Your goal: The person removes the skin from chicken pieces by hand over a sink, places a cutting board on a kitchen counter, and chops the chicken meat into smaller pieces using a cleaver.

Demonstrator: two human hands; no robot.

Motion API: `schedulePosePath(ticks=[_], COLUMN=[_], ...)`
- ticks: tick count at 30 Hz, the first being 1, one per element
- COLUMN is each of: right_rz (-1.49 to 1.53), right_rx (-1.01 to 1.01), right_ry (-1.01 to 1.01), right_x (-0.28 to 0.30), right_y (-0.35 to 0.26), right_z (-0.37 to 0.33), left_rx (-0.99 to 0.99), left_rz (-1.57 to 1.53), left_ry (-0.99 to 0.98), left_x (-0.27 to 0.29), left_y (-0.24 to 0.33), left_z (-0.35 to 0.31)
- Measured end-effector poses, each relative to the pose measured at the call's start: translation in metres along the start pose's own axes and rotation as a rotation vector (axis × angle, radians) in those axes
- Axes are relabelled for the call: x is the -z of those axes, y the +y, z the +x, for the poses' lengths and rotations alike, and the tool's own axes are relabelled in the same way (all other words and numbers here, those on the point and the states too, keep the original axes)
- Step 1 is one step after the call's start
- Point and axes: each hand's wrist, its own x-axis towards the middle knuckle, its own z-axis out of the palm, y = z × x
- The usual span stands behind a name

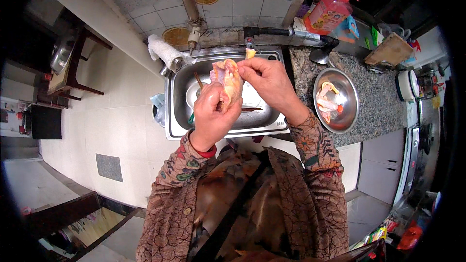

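Observation:
A raw piece of chicken (pixel 232 80), pink with yellowish skin, is held up over the steel sink (pixel 175 116). My left hand (pixel 212 110) is closed around its lower part. The thumb and fingers of my right hand (pixel 268 80) pinch its upper right edge. Below the chicken, partly hidden by my hands, a round pale dish (pixel 192 98) and wooden chopsticks (pixel 251 109) show in the sink. On the counter to the right, a steel bowl (pixel 345 90) holds more raw chicken pieces (pixel 328 104).
A tap (pixel 249 42) rises behind the sink; a white cloth (pixel 167 52) hangs at its back left corner. The granite counter (pixel 376 109) carries a ladle (pixel 320 57) behind the bowl. A pink pump bottle (pixel 330 12) stands at the back right.

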Motion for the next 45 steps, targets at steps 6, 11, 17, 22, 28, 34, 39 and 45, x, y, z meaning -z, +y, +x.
schedulePosePath(ticks=[6, 11, 17, 22, 28, 34, 39, 45], right_rz=[-0.063, 0.181, -0.146, -0.318, -0.346, -0.213, -0.011, -0.329], right_rx=[-0.092, -0.019, 0.308, 0.484, 0.469, 0.387, 0.262, 0.459], right_ry=[0.008, 0.046, 0.098, 0.074, 0.058, -0.026, -0.008, 0.078], right_x=[0.000, 0.008, 0.008, 0.006, 0.007, 0.008, 0.016, 0.016], right_y=[-0.011, 0.003, 0.003, 0.000, 0.000, 0.000, 0.001, -0.001], right_z=[0.000, -0.003, -0.002, -0.002, -0.002, -0.013, -0.020, -0.014], left_rx=[-0.025, 0.015, -0.006, -0.010, -0.020, 0.002, 0.200, 0.251], left_rz=[0.038, 0.021, 0.028, 0.023, 0.040, 0.012, -0.100, -0.119], left_ry=[0.006, -0.010, -0.013, -0.018, -0.037, -0.021, -0.045, -0.062], left_x=[0.002, 0.003, 0.003, 0.002, 0.003, 0.001, 0.005, 0.006], left_y=[0.004, 0.003, 0.002, 0.003, 0.004, -0.001, 0.002, 0.006], left_z=[0.002, 0.002, 0.004, 0.005, 0.005, 0.002, -0.002, -0.003])
